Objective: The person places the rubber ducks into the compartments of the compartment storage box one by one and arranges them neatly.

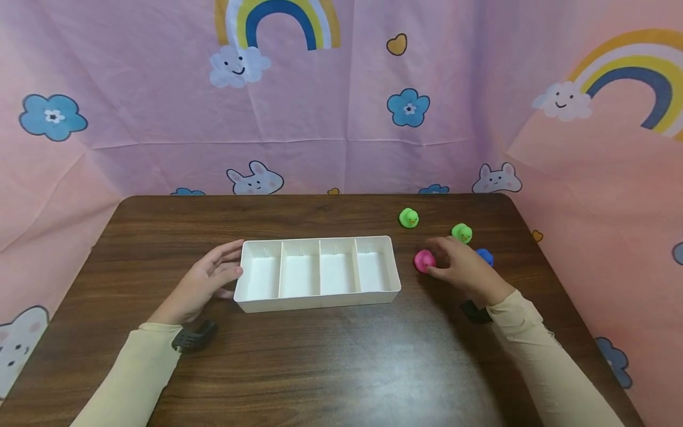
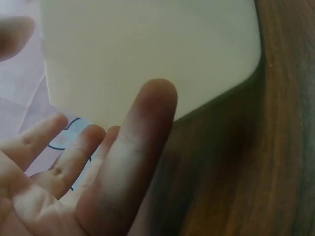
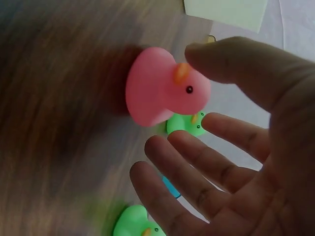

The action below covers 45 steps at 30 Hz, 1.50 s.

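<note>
A white tray (image 1: 318, 304) with several compartments in a row sits on the table. At its left end is my left hand (image 1: 205, 280), fingers spread, the thumb overlapping the tray's end wall (image 2: 147, 49) in the left wrist view. To the right of the tray stands a pink rubber duck (image 1: 424, 261). My right hand (image 1: 465, 265) reaches around that duck with thumb and fingers apart. In the right wrist view the pink duck (image 3: 147, 91) stands upright, the thumb (image 3: 216, 61) close to its head, the fingers (image 3: 189, 162) loosely extended.
Behind the right hand are a green duck (image 1: 461, 233) and a blue object (image 1: 485, 256), partly hidden by the hand. Another green duck (image 1: 409, 218) stands farther back. A patterned cloth (image 1: 347, 118) hangs along the far edge of the wooden table (image 1: 320, 367).
</note>
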{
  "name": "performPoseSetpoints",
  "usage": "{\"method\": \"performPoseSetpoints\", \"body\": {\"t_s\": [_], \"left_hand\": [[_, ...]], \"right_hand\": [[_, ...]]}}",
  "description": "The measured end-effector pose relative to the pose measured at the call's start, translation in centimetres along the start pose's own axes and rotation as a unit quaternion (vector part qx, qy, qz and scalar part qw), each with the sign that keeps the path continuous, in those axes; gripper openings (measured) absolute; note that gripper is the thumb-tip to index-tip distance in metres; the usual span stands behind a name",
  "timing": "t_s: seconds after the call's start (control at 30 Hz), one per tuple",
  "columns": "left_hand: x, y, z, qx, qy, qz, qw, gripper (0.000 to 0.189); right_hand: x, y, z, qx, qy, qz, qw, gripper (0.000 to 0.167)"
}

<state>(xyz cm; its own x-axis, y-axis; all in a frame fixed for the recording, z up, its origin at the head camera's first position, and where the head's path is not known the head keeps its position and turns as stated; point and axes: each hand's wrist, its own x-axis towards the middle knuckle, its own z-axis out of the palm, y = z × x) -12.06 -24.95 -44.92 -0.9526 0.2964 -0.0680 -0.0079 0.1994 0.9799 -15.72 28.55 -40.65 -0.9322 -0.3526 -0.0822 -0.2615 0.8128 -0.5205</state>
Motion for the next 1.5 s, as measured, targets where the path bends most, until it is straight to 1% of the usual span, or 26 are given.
{"method": "performPoseSetpoints", "body": {"t_s": [0.13, 0.27, 0.43, 0.57, 0.77, 0.93, 1.2, 1.5], "left_hand": [[0.0, -0.7, 0.0, -0.014, -0.002, -0.009, 0.9999, 0.06], [-0.1, -1.2, 0.1, -0.03, -0.01, -0.021, 0.9993, 0.064], [-0.1, -1.3, 0.1, -0.044, -0.012, -0.023, 0.9987, 0.065], [0.0, -1.5, 0.3, -0.045, -0.008, -0.025, 0.9987, 0.064], [0.0, -1.5, 0.3, -0.039, -0.005, -0.024, 0.9989, 0.063], [-0.1, -1.5, 0.2, -0.03, 0.0, -0.018, 0.9994, 0.061], [-0.1, -1.5, 0.4, -0.032, -0.001, -0.011, 0.9994, 0.061], [-0.1, -1.6, 0.3, -0.036, 0.005, -0.022, 0.9991, 0.063]], "right_hand": [[-0.1, 0.1, 0.3, -0.011, 0.007, -0.005, 0.9999, 0.047], [-0.1, 0.1, 0.5, -0.016, 0.011, -0.004, 0.9998, 0.037], [0.0, 0.1, 0.7, -0.02, 0.019, -0.004, 0.9996, 0.032], [0.0, 0.1, 0.7, -0.027, 0.027, 0.0, 0.9993, 0.028], [0.1, -0.1, 0.5, -0.037, 0.028, 0.015, 0.9988, 0.027], [0.4, -0.2, 0.5, -0.045, 0.029, 0.016, 0.9984, 0.028], [0.3, -0.1, 0.6, -0.038, 0.031, 0.02, 0.9986, 0.027], [0.4, 0.1, 0.9, -0.031, 0.031, 0.016, 0.9989, 0.026]]}}
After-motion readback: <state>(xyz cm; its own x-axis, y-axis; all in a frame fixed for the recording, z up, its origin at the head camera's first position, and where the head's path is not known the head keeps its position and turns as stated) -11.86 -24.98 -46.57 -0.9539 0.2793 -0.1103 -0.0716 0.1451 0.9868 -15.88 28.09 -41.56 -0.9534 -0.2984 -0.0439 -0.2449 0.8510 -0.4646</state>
